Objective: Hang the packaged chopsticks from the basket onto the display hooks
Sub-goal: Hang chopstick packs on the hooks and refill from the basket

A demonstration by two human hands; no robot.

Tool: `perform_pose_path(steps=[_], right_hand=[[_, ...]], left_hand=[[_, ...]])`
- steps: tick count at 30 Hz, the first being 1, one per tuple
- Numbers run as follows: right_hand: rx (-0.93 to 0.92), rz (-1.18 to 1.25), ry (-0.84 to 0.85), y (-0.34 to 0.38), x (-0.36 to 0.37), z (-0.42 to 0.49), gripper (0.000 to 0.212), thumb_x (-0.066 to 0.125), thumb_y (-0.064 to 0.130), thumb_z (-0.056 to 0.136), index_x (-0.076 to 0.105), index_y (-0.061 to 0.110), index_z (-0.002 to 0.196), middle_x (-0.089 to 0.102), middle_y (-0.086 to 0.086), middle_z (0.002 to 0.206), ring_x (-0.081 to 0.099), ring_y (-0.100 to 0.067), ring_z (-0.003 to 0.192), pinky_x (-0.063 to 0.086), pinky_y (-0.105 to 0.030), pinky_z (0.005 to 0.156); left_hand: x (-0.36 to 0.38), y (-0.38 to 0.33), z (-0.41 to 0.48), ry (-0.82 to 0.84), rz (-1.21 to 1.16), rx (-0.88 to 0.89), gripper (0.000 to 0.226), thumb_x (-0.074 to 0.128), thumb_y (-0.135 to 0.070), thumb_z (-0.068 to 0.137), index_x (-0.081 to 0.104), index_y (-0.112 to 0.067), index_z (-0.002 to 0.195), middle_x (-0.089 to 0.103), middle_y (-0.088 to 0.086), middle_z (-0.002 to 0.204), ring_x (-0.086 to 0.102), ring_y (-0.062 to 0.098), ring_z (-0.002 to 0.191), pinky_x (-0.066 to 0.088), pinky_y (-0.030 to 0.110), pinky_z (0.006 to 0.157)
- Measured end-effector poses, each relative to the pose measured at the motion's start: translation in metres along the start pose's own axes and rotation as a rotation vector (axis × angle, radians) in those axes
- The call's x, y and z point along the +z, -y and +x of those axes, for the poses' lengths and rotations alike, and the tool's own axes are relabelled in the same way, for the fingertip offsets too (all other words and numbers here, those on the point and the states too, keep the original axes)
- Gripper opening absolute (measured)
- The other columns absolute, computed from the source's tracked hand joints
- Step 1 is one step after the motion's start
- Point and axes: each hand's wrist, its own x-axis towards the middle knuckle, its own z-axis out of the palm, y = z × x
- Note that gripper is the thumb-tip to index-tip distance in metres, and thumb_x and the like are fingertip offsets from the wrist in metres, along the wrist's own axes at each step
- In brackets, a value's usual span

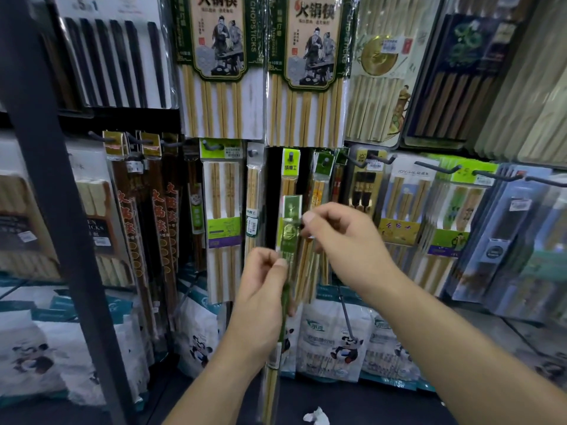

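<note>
A narrow pack of bamboo chopsticks with a green header card (289,223) stands upright in front of the display wall. My left hand (264,283) grips the pack around its middle. My right hand (334,237) pinches the right edge of the green card near its top. Just above the card, a black display hook (291,155) carries a similar pack with a bright green tag. Another hook (324,162) to its right holds a green-tagged pack. The pack's lower end (271,391) hangs down between my forearms. No basket shows in this view.
Chopstick packs cover the wall on many hooks: large bamboo sets (221,65) above, dark red packs (153,216) at left, wider packs (402,207) at right. A dark metal post (52,185) slants down the left. Panda-printed bags (334,342) stand below. Crumpled white paper (316,417) lies on the floor.
</note>
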Motion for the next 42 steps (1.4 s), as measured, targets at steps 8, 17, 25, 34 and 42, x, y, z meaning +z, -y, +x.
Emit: perform_pose_path(steps=[8, 17, 25, 34, 42], right_hand=[[-0.045, 0.082, -0.096, 0.003, -0.017, 0.014, 0.037, 0.055, 0.025, 0.104, 0.058, -0.003, 0.080, 0.045, -0.007, 0.066, 0.042, -0.014, 0.061, 0.038, -0.026, 0.058], [-0.006, 0.016, -0.208, 0.003, -0.013, 0.055, 0.049, 0.051, 0.026, 0.104, 0.037, 0.016, 0.059, 0.029, 0.011, 0.048, 0.030, -0.008, 0.049, 0.033, -0.029, 0.059], [0.017, -0.060, -0.242, -0.007, -0.013, 0.063, 0.061, 0.051, 0.034, 0.103, 0.035, 0.023, 0.045, 0.030, 0.010, 0.042, 0.033, -0.008, 0.044, 0.047, -0.034, 0.066], [0.087, -0.123, -0.222, -0.059, -0.014, 0.033, 0.020, 0.048, 0.044, 0.104, 0.059, 0.029, 0.099, 0.062, 0.018, 0.091, 0.058, 0.005, 0.085, 0.037, -0.014, 0.065], [0.218, 0.120, 0.034, -0.084, 0.003, 0.036, 0.076, 0.022, 0.071, 0.094, 0.014, 0.038, 0.162, 0.020, 0.011, 0.168, 0.021, -0.008, 0.152, 0.018, -0.035, 0.124]], left_hand=[[0.032, -0.021, 0.031, 0.039, 0.205, 0.188, 0.013, 0.063, -0.012, 0.101, 0.063, -0.019, 0.090, 0.061, -0.018, 0.073, 0.055, -0.002, 0.070, 0.049, 0.014, 0.066], [0.036, -0.024, 0.062, -0.014, 0.300, 0.211, 0.012, 0.067, -0.020, 0.099, 0.065, -0.026, 0.089, 0.061, -0.019, 0.065, 0.055, 0.002, 0.062, 0.047, 0.019, 0.056], [0.035, -0.014, 0.065, -0.066, 0.405, 0.211, 0.013, 0.067, -0.023, 0.099, 0.064, -0.032, 0.090, 0.064, -0.015, 0.070, 0.057, 0.000, 0.063, 0.049, 0.019, 0.058], [0.039, -0.018, 0.061, -0.094, 0.733, 0.213, 0.040, 0.048, -0.043, 0.105, 0.048, -0.026, 0.141, 0.060, -0.015, 0.120, 0.061, 0.009, 0.114, 0.051, 0.034, 0.098], [0.053, 0.006, 0.083, 0.051, 0.353, 0.022, 0.083, 0.040, -0.074, 0.093, 0.022, -0.033, 0.162, 0.039, -0.015, 0.159, 0.036, 0.001, 0.142, 0.028, 0.028, 0.116]])
